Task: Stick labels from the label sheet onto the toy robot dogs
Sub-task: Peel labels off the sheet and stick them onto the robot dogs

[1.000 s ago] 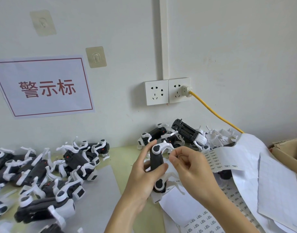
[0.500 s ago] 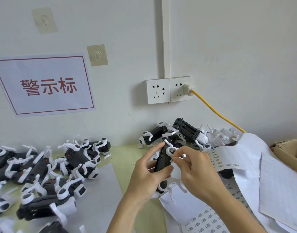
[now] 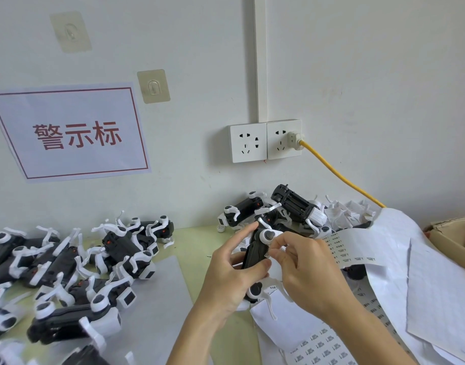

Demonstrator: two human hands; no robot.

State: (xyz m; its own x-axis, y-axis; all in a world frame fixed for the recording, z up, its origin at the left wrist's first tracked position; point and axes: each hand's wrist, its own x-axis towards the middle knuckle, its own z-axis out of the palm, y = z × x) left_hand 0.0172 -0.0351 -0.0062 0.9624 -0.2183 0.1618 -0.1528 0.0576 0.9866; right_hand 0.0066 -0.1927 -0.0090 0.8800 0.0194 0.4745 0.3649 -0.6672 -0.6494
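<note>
White wall behind, yellow-green bench [image 3: 197, 241] below. Left hand [image 3: 226, 275] grips the toy robot dog [image 3: 255, 254] upright, thumb across its black body, index finger straight along the top leg. Right hand [image 3: 305, 264] has thumb and forefinger pinched together against the dog's side, just right of the left thumb, on a small label [image 3: 266, 256]; it looks like it's being pressed on, not confirmed stuck. Label sheet [image 3: 349, 248] lies right of the right knuckles, with another sheet [image 3: 318, 346] under the wrist. Dogs piled [image 3: 68, 262] well left of the fingers, likely done; more [image 3: 284, 206] beyond the fingertips, probably pending. Roughly mid-batch.
</note>
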